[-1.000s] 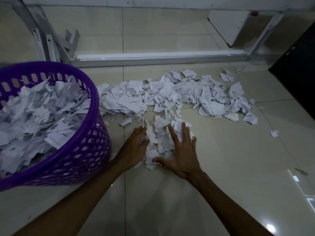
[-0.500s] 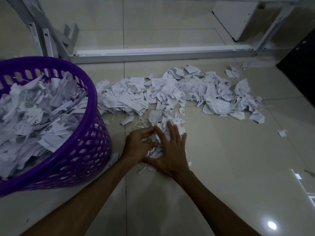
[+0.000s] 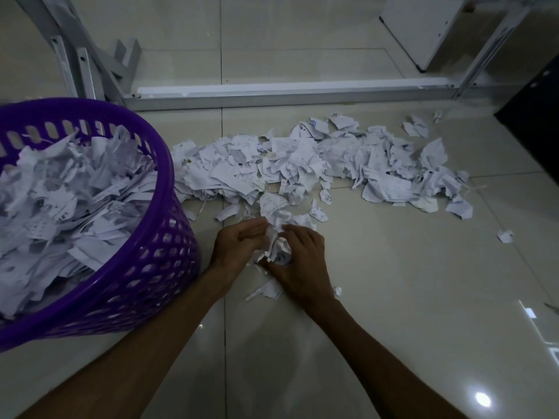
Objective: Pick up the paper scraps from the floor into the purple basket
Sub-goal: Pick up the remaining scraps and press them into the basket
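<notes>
Paper fills this head view: a clump of scraps (image 3: 276,247) is squeezed between the left hand (image 3: 239,246) and the right hand (image 3: 299,261), low over the floor (image 3: 393,297). Both hands curl their fingers round the clump from either side, so each has a partial hold and neither is spread flat. A few bits (image 3: 266,291) lie loose under the right wrist, so the gather is not clean. To lift well, I would press the palms together under the clump, not just at its sides, and scoop the strays in first. The basket (image 3: 169,164) stands just to the left, nearly full, with paper heaped close to its rim; the load is best set down in the middle and pressed, or it may spill over. A wide pile (image 3: 302,167) remains beyond the hands, with one stray piece (image 3: 504,236) off to the right.
</notes>
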### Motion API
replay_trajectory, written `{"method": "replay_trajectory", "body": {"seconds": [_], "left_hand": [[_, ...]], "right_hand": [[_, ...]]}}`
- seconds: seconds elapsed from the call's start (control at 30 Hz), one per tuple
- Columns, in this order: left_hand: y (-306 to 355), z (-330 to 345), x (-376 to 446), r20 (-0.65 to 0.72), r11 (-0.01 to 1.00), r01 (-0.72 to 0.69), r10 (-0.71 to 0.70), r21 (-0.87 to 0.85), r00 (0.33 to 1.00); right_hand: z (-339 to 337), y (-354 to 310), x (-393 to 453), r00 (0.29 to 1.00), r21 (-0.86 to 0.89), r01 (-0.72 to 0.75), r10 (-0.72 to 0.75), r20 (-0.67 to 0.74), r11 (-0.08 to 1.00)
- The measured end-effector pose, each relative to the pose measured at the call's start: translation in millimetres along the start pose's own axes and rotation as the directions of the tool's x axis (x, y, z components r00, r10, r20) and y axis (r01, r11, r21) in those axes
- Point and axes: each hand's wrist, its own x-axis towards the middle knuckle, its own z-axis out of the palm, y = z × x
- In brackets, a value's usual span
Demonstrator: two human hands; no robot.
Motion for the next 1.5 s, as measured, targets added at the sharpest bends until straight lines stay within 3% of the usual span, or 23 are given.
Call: {"method": "replay_trajectory", "body": {"seconds": [0.37,0.47,0.6,0.77,1.0,1.27,1.5], "left_hand": [[5,-2,-7,0.044,0.999,-0.032,0.033,-0.019,0.998],[12,1,-12,0.077,0.998,-0.064,0.066,-0.027,0.995],[26,13,-18,0.081,0.995,-0.056,0.062,-0.078,0.995],[60,32,-34,0.107,0.987,-0.01,0.028,-0.16,0.994],[118,30,-61,0.051,0.965,0.009,0.004,-0.262,0.999],[190,-19,-88,0.022,0.944,-0.103,0.116,-0.314,0.993],[228,-99,-113,-0.117,0.922,-0.224,0.197,-0.316,0.973]], "right_hand": [[-28,1,17,0.993,0.127,-0.097,0.087,0.08,0.987],[-46,-6,17,0.99,0.233,-0.143,0.141,0.026,0.962],[-78,-18,25,0.952,0.404,-0.298,0.301,0.057,0.865],[-118,-37,37,0.894,0.648,-0.421,0.412,0.178,0.635],[-164,-82,63,0.84,0.748,-0.519,0.41,0.356,0.413],[-189,-165,98,0.885,0.808,-0.461,0.252,0.391,0.366],[-165,-253,121,0.886,0.82,-0.463,0.14,0.442,0.336]]}}
